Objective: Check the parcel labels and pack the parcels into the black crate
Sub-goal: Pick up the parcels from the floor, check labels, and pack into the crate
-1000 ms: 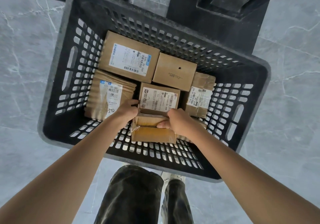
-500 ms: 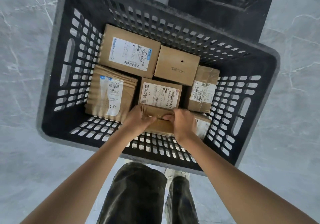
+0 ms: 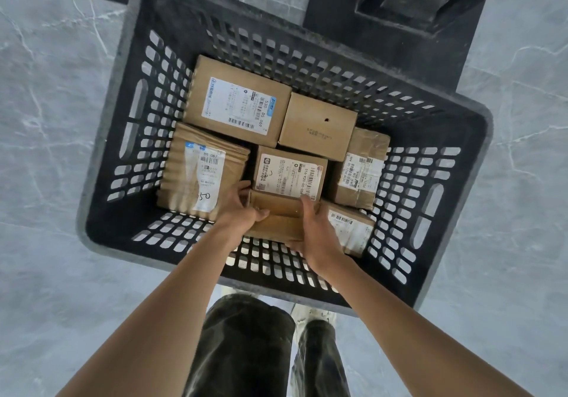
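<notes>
A black slotted crate (image 3: 101, 163) stands on the floor and holds several brown cardboard parcels. Both my hands reach into it near the front wall. My left hand (image 3: 238, 209) grips the left end of a small plain parcel (image 3: 278, 215), and my right hand (image 3: 313, 230) lies over its right side with fingers curled on its top. This parcel sits low among the others, in front of a labelled parcel (image 3: 289, 172). A large labelled parcel (image 3: 236, 101) and a ribbed one (image 3: 199, 169) fill the left side.
A plain parcel (image 3: 318, 126) and a taped one (image 3: 359, 172) lie at the right, with another labelled parcel (image 3: 350, 227) beside my right hand. Dark furniture legs (image 3: 399, 12) rise behind the crate. Grey marble floor (image 3: 46, 120) surrounds it. My trousers (image 3: 242, 344) show below.
Both hands have pushed the small plain parcel down from above the front of the crate into the gap among the other parcels. My right hand has slid over its top.
</notes>
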`<action>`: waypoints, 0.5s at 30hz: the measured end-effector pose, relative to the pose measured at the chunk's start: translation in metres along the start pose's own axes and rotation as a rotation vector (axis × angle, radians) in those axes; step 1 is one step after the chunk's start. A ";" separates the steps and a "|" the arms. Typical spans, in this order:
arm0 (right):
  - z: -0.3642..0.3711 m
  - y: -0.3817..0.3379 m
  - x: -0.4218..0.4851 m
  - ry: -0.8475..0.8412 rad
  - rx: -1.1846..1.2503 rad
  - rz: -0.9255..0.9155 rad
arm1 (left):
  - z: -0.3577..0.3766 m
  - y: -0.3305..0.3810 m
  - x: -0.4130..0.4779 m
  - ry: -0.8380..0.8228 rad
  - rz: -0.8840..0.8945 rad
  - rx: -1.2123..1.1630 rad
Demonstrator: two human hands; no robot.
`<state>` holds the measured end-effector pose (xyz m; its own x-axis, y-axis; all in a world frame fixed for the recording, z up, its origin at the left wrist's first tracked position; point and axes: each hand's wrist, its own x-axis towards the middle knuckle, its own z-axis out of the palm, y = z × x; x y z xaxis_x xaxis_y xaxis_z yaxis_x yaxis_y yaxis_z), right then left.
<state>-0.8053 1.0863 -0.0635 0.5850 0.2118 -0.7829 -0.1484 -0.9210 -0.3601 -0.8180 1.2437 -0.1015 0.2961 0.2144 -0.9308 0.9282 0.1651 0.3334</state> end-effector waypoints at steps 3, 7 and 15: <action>0.003 0.001 0.004 0.031 -0.107 0.045 | 0.018 0.003 -0.002 0.144 0.005 -0.005; 0.009 0.001 0.003 0.097 -0.153 0.059 | 0.019 0.006 -0.001 0.183 0.028 -0.032; 0.011 0.005 0.008 0.122 -0.166 0.024 | 0.021 0.009 0.010 0.221 0.005 -0.073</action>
<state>-0.8100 1.0874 -0.0772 0.6764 0.1569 -0.7196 -0.0363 -0.9688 -0.2453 -0.8019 1.2276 -0.1106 0.2370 0.4198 -0.8761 0.9058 0.2305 0.3555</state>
